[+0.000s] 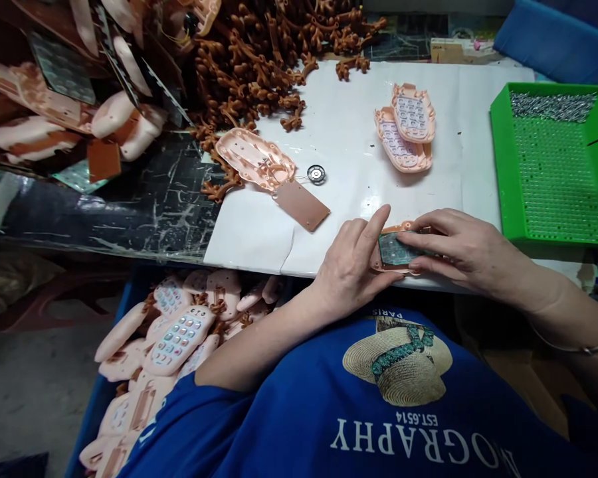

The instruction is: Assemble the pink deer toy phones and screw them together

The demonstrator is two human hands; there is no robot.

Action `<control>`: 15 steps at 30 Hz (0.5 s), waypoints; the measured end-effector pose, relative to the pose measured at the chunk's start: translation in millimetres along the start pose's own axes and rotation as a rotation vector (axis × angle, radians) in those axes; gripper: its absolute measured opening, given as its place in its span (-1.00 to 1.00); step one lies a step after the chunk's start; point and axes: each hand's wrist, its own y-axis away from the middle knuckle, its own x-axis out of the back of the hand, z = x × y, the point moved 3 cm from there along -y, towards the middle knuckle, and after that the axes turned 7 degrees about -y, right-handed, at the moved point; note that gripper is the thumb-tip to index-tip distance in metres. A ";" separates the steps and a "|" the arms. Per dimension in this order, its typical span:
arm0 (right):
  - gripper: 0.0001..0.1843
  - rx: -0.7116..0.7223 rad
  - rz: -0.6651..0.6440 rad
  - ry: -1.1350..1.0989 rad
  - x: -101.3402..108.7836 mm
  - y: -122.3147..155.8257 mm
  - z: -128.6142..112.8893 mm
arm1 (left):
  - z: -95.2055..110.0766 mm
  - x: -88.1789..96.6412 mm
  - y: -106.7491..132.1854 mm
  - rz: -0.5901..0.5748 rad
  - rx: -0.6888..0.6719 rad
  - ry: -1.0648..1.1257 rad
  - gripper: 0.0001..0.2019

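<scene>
A pink toy phone shell half [407, 226] lies at the table's near edge between my hands, with a translucent green circuit board [396, 250] in it. My left hand [351, 262] grips the shell's left end, its index finger raised and its thumb along the near side. From the right, my right hand [458, 249] presses fingertips onto the board, while its thumb is at the shell's near rim. Further left rests another shell half [256, 158], joined by thin wires to a brown circuit board [303, 206] and a small round speaker [316, 174].
Two stacked shells with keypads [412, 119] sit ahead. At right stands a green bin [508, 172] of small metal screws. Brown plastic parts [259, 66] are heaped at the back left, near piled pink shells [34, 93]. A blue crate [129, 292] below holds toy phones [179, 338].
</scene>
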 end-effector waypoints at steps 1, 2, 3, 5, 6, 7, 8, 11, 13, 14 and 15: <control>-0.62 0.006 0.002 0.005 0.2 0.3 -0.1 | 0.1 0.1 -0.1 0.003 -0.003 -0.003 -0.18; -0.62 0.008 0.003 0.009 0.3 0.6 0.0 | 0.2 0.1 -0.2 0.006 -0.006 -0.004 -0.18; -0.62 0.007 0.003 0.009 0.2 0.9 0.0 | 0.2 0.1 -0.4 0.008 -0.008 -0.005 -0.19; -0.62 0.008 0.002 0.005 0.1 1.2 0.1 | 0.0 -0.1 -0.4 0.012 -0.012 -0.007 -0.19; -0.62 0.008 0.001 0.003 0.0 1.2 0.0 | -0.1 -0.2 -0.4 0.013 -0.013 -0.008 -0.19; -0.62 0.009 0.001 0.003 0.0 1.1 -0.1 | -0.3 -0.1 -0.3 0.014 -0.014 -0.010 -0.18; -0.62 0.012 0.002 0.005 0.1 0.9 -0.4 | -0.3 0.0 -0.1 0.013 -0.016 -0.013 -0.18; -0.64 0.006 -0.002 0.019 0.1 0.1 -1.3 | 1.0 1.9 0.1 -0.004 -0.022 -0.031 -0.19; -0.66 -0.002 -0.007 0.018 0.1 -0.5 -2.0 | 4.0 3.9 -0.7 -0.022 -0.041 -0.059 -0.27; -0.67 -0.009 -0.012 0.013 -0.1 -0.8 -2.3 | 6.1 4.9 -1.4 -0.027 -0.063 -0.075 -0.34; -0.69 -0.015 -0.014 0.009 -0.2 -1.0 -2.5 | 8.3 5.6 -2.4 -0.032 -0.087 -0.092 -0.41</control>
